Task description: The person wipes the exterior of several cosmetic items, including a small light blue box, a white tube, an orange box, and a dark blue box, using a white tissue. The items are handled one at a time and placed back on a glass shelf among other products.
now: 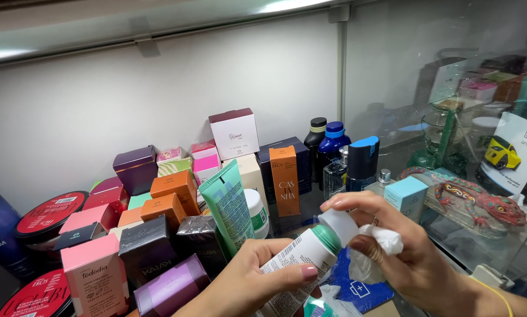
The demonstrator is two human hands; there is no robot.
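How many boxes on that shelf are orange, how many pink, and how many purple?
Orange boxes: 4, including the tall orange box
Pink boxes: 4, including the big pink box
Purple boxes: 2, the purple cube and the lilac box
Total: 10

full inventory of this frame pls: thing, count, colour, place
Roll-on bottle: 1, white with green band and white cap, held centre front.
White cloth: 1, under right hand.
Green tube: 1, upright, centre.
Small boxes: many, pink, orange, purple, black, left shelf.
Tall orange box: 1, centre back.
Dark and blue bottles: several, centre back.
Light blue box: 1, right of centre.
Red round tins: 2, far left.
Red lizard figure: 1, behind glass, right.
Left hand: grips bottle body.
Right hand: on cap, with cloth.
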